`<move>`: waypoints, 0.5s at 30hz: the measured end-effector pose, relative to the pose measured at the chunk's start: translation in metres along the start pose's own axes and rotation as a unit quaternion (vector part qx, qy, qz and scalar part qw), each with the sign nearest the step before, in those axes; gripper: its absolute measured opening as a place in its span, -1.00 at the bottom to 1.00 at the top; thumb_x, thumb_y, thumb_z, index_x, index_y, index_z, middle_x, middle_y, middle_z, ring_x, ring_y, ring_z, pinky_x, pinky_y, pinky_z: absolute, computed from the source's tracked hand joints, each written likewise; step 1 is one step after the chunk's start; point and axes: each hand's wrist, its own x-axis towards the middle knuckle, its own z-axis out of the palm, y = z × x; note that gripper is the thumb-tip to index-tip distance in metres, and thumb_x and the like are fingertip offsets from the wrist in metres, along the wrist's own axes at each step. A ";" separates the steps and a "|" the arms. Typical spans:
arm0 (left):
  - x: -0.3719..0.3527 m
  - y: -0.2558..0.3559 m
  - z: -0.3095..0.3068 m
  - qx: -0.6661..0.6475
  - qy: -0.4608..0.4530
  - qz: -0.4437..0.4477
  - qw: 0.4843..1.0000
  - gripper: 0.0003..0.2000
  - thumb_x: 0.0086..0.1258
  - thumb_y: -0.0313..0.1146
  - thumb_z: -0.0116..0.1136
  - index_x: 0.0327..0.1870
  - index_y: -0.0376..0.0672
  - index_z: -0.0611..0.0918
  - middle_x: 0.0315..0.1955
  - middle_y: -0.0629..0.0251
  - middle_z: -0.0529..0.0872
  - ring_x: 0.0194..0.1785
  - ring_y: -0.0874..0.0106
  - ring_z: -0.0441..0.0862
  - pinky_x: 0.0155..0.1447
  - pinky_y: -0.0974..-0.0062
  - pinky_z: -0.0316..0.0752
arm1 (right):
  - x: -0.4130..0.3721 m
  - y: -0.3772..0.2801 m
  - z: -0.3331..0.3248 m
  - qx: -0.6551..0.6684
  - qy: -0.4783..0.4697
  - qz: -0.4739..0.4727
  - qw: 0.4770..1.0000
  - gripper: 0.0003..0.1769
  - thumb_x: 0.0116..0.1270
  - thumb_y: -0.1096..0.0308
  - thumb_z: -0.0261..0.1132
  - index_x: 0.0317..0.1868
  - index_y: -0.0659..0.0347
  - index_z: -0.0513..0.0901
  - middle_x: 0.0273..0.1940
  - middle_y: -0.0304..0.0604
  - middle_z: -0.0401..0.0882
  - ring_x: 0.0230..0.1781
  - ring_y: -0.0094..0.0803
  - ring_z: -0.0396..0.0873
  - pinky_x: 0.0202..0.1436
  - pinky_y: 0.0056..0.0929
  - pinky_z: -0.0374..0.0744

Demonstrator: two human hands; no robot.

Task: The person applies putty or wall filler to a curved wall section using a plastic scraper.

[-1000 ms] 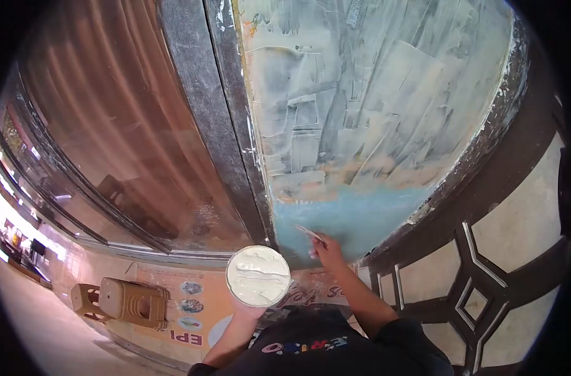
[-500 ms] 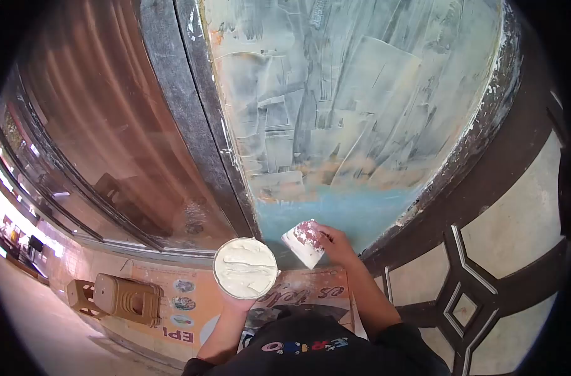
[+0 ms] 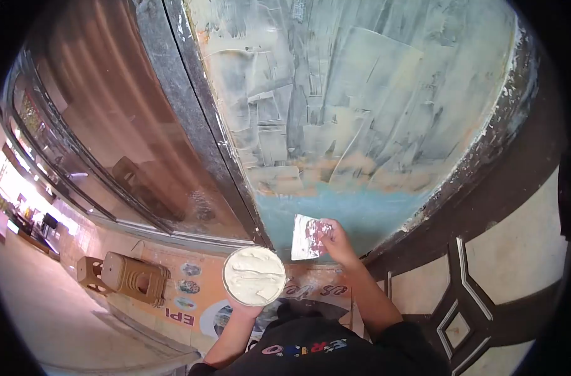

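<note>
My left hand (image 3: 246,308) is wrapped under a round tub (image 3: 254,276) filled with creamy white paste, its surface ridged. In my right hand (image 3: 337,240) is a flat scraper (image 3: 307,238), pinched at its reddish, paste-smeared part, with white paste along its left side. The scraper is to the upper right of the tub, in front of the blue lower part of the wall panel (image 3: 342,210). Higher up, the panel is covered with overlapping grey and whitish patches, with some orange showing.
A dark frame (image 3: 200,119) borders the panel, beside glass with a brown curtain (image 3: 110,81) behind it. Stacked brown plastic stools (image 3: 135,276) stand at lower left. A printed banner (image 3: 185,288) lies on the floor. A dark patterned door (image 3: 423,282) is at right.
The scraper has turned more upright in my right hand. The tub in my left hand has shifted slightly right and down in view. The camera view has also shifted slightly.
</note>
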 end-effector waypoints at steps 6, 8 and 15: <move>-0.021 -0.014 -0.018 0.004 0.018 0.035 0.999 -0.34 0.54 0.19 -0.21 0.50 -0.06 0.34 0.45 0.09 0.40 0.48 0.03 0.37 0.54 -0.13 0.23 | 0.005 0.014 0.013 -0.017 -0.020 0.022 0.999 -0.77 0.50 0.43 0.26 0.05 0.31 0.46 -0.28 -0.22 0.60 -0.35 -0.61 0.58 -0.37 -0.54 0.58; -0.027 -0.016 -0.029 0.067 0.056 0.071 0.994 -0.35 0.54 0.18 -0.23 0.50 -0.06 0.35 0.47 0.09 0.39 0.48 0.02 0.36 0.54 -0.16 0.22 | 0.007 -0.004 0.022 -0.070 -0.045 0.039 0.996 -0.77 0.49 0.43 0.27 0.05 0.30 0.45 -0.28 -0.23 0.60 -0.37 -0.60 0.58 -0.39 -0.52 0.58; -0.029 0.009 -0.034 -0.055 0.008 0.018 0.998 -0.33 0.56 0.19 -0.27 0.52 -0.07 0.33 0.49 0.05 0.34 0.51 -0.06 0.30 0.54 -0.23 0.16 | 0.053 0.002 0.079 0.078 -0.053 -0.007 0.996 -0.71 0.53 0.43 0.21 0.19 0.29 0.46 -0.07 -0.17 0.69 -0.19 -0.49 0.68 -0.18 -0.48 0.69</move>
